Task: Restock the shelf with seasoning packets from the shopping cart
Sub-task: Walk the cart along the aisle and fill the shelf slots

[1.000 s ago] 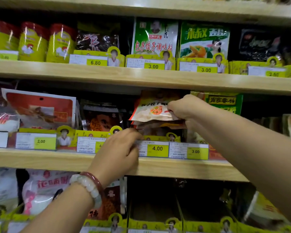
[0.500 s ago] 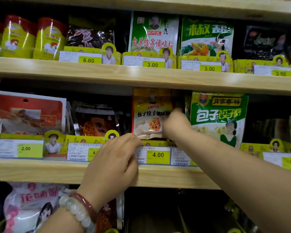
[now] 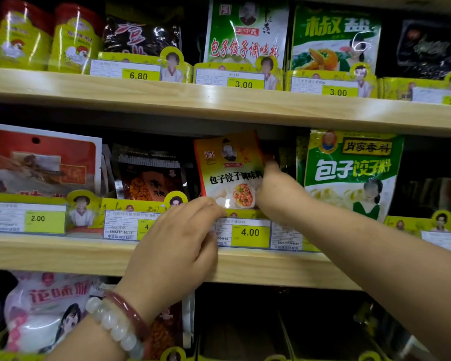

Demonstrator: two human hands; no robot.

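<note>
Grip, left hand [image 3: 175, 246]: fingers curled at the yellow tray lip, fingertips touching bottom left corner of orange seasoning packet [image 3: 231, 169]; cannot tell whether it pinches packet or lip.
Grip, right hand [image 3: 276, 190]: curled on packet's right edge at 3 o'clock, fingers hidden behind it, thumb side at front; holding it.
Task item: orange seasoning packet upright, tilted slightly, on middle shelf [image 3: 63, 254], centre of view; top just under upper shelf [image 3: 219, 100].
Far left, 9 o'clock: red packet [image 3: 39, 162] on middle shelf, 2.00 price tag [image 3: 37, 218] below it.
Left of centre: dark packet with orange print [image 3: 149, 178], just beside orange packet; its tag partly hidden by left hand.
Left wrist, 7 o'clock: white bead bracelet [image 3: 115, 327] touching dark red bangle [image 3: 130, 313].
Lower left: pink-white bag [image 3: 42, 308] on bottom level.
Below task item: 4.00 price tag [image 3: 249, 232], between the two hands.
Right, 3 o'clock: green packet [image 3: 349, 173], upright, near right hand, behind right forearm.
Upper shelf, 10 to 2 o'clock: yellow canisters [image 3: 50, 37], dark bag [image 3: 141, 35], green-white packet [image 3: 245, 35], green salt-pepper packet [image 3: 333, 40], black bag [image 3: 432, 48].
Upper tags: 6.80 [image 3: 138, 75], 3.00 [image 3: 244, 84], 3.00 [image 3: 338, 92].
</note>
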